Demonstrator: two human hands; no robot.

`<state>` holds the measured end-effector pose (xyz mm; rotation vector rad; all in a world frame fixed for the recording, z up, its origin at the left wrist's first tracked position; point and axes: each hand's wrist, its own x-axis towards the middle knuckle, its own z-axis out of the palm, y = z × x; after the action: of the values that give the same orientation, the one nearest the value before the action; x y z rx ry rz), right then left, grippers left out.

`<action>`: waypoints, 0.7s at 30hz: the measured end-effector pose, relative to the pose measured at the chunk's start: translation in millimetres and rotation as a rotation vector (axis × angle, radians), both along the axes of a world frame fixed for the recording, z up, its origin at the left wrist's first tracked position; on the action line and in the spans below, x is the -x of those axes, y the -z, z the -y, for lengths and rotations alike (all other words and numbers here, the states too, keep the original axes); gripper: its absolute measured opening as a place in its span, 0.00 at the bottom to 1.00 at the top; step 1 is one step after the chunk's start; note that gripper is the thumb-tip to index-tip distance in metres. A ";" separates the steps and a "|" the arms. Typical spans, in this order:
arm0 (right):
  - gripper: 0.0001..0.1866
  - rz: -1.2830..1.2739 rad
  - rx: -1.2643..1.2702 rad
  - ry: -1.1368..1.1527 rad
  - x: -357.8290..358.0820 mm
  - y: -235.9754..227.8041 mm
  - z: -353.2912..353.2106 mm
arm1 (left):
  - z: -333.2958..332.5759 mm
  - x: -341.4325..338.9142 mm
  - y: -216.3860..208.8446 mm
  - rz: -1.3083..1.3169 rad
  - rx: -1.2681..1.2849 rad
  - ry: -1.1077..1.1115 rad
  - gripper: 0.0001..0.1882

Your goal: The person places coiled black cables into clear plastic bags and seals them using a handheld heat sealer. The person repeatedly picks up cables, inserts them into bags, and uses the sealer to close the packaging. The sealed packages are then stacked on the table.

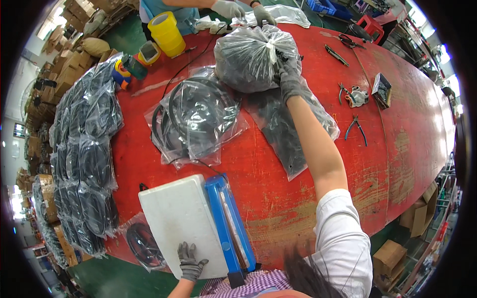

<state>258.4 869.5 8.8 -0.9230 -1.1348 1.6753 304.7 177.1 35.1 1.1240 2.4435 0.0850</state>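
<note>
My left hand [190, 261], in a grey glove, lies flat with fingers spread on a white foam board [179, 213]. Beside that board stands a blue bag sealer [229, 223] with a long bar. My right hand [290, 83], also gloved, reaches far across to a big clear plastic bag [248, 59] of dark items. Its fingers are bent at the bag's gathered side, where small black parts show; what they grip there is hidden. Under that forearm lies a flat clear bag [278, 124] with black contents. Left of it rest bagged black coiled hoses [196, 114].
Stacked bagged black coils [92, 159] line the left edge of the red table [308, 233]. Pliers [356, 130], a utility knife [337, 55] and a small open box [381, 90] lie right. Yellow tape rolls [167, 34] stand far left, near a co-worker's gloved hands [228, 9].
</note>
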 end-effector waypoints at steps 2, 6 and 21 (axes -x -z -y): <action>0.11 0.044 0.079 -0.101 -7.6 -4.1 51.5 | 0.0 -0.5 5.1 -0.020 -0.024 -0.009 0.47; 0.15 0.226 0.312 -0.451 -38.9 15.3 151.7 | 5.7 -1.0 9.7 0.003 0.028 -0.023 0.47; 0.20 0.052 1.091 -0.321 41.7 51.1 282.5 | 2.6 1.1 10.9 -0.056 0.040 0.005 0.48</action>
<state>216.7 587.1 -42.3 -1.4748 -0.3143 2.6026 303.6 174.5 24.2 1.1297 2.4804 0.0035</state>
